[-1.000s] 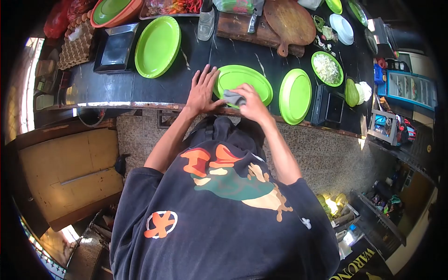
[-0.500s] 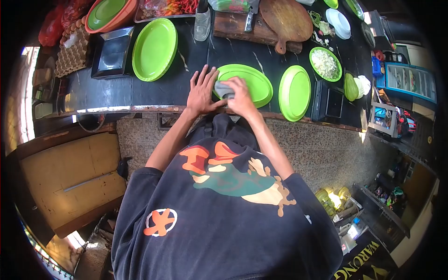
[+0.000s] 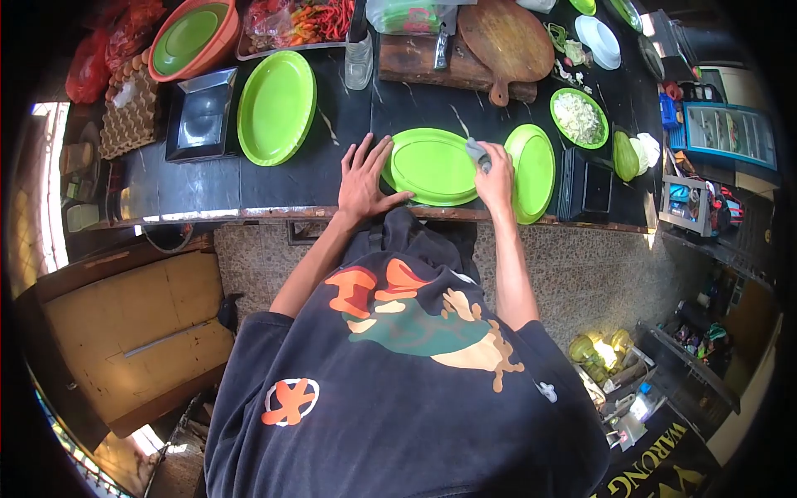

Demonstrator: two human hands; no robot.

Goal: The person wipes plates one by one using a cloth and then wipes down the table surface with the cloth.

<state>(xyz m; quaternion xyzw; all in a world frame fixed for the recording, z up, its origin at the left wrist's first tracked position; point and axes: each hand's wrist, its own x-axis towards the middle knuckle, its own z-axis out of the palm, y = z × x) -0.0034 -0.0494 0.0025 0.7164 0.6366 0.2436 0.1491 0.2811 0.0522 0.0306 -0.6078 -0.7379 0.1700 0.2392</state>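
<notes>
A green oval plate lies face down, it seems, on the dark table close to its front edge. My left hand is spread open at the plate's left side, thumb along its near rim. My right hand is closed on a grey cloth at the plate's right end. Just right of that hand is a second green oval plate. Farther left rests a larger green oval plate, its hollow side up.
Black square dishes sit at left by an egg tray; more black dishes are stacked at right. A round wooden board and a knife lie on a thick wooden block. A green bowl holds chopped white food.
My right hand has moved the cloth from the plate's left end across to its right end. My left hand stays spread at the left side.
</notes>
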